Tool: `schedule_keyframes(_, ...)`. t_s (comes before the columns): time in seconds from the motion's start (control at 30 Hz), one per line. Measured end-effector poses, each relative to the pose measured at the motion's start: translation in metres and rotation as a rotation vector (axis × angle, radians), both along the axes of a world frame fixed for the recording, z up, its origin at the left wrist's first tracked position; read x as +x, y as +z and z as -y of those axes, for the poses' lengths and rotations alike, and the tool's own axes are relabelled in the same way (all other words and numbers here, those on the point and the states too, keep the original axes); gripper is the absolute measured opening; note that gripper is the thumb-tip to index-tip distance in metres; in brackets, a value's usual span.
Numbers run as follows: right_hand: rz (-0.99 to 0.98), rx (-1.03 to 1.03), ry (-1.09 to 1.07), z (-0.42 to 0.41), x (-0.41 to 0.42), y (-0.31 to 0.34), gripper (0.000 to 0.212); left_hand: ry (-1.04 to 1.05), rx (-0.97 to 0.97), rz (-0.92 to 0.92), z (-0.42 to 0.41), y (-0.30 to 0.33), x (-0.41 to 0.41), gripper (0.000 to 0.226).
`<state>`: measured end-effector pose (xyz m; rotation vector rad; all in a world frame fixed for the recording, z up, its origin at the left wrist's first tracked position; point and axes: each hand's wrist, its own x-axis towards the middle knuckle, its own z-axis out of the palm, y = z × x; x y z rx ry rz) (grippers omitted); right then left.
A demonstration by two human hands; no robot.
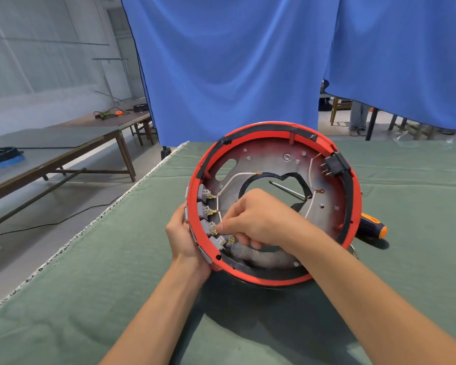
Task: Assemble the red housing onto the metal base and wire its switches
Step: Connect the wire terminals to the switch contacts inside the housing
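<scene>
my left hand (182, 237) gripped the red housing (353, 196) rim by the switches (208, 210); my right hand (258, 219) pinched a white wire (219, 218) at a switch over the metal base (269, 156).

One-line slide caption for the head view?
Left hand steadies the red housing while the right hand pinches a white wire at the grey switches.

housing (274, 133) sits on the table (90, 259), tipped up | metal base (269, 156) inside the housing | switches (208, 219) in a row on its left wall | left hand (182, 235) outside that wall | right hand (258, 219) inside, by the switches | screwdriver (371, 227) behind the housing, on the right
</scene>
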<state>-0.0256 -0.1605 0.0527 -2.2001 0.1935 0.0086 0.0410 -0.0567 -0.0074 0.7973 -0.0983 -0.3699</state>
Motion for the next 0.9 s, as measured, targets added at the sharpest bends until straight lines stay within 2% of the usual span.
schedule_keyframes(0.13,-0.008,0.004,-0.006,0.0027,0.0059,-0.0017,0.025,0.049,0.009,-0.025,0.001,-0.0041,0.0066,0.035)
schedule_keyframes(0.2,-0.006,0.022,-0.019,0.005,0.0061,-0.0012,0.026,0.034,0.003,-0.025,0.0027,-0.0057,0.0088,0.031)
schedule_keyframes(0.3,0.003,0.044,-0.045,0.0076,0.005,0.0008,0.026,0.016,0.024,-0.014,0.0036,-0.006,0.0115,0.013)
schedule_keyframes(0.37,0.014,0.056,-0.058,0.0074,0.0042,0.0021,0.026,0.009,0.02,-0.009,0.0033,-0.0058,0.0113,0.012)
schedule_keyframes(0.53,0.051,0.076,-0.108,0.0054,0.0041,0.0004,0.022,0.022,-0.029,-0.024,0.0035,-0.0001,0.0065,0.051)
schedule_keyframes(0.77,0.094,0.117,-0.169,0.0044,0.0054,-0.0027,0.019,0.047,-0.031,-0.028,0.0032,0.0028,0.0037,0.054)
schedule_keyframes(0.9,0.094,0.107,-0.167,0.0028,0.0051,-0.0028,0.019,0.037,-0.016,-0.018,0.0022,0.0007,0.0065,0.044)
